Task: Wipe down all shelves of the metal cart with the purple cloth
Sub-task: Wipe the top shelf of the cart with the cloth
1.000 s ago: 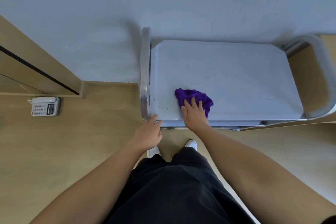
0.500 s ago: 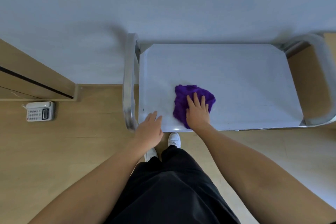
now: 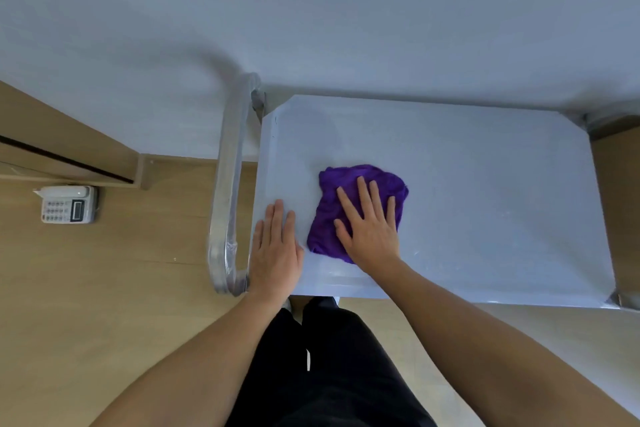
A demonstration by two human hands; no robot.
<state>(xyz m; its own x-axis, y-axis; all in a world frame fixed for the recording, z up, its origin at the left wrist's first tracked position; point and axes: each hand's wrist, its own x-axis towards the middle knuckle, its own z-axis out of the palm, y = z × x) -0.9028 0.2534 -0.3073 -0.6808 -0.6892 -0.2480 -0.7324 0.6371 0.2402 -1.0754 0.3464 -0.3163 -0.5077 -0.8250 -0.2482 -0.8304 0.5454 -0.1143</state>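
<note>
Cart [image 3: 485,184]: the top shelf is seen from above, set against a pale wall [image 3: 311,10]; a tubular handle [image 3: 230,184] runs along its left end.
Cloth [image 3: 360,184]: purple, crumpled, laid on the left half of the top shelf, nearer the near edge than the far one.
Right hand [image 3: 372,229]: laid palm down on the near part of the cloth; the fingers are straight and spread, pressed flat on the fabric, with nothing gripped.
Left hand [image 3: 275,250]: placed flat on the near left corner of the shelf, just left of the cloth and apart from it; the fingers are straight and held together, with nothing held.
Lower shelves: hidden beneath the top shelf.
Phone [image 3: 68,204]: a white desk set is seen on the wood floor [image 3: 104,288], well left of the cart.
Person: dark trousers [image 3: 329,374] are seen at the near edge.
</note>
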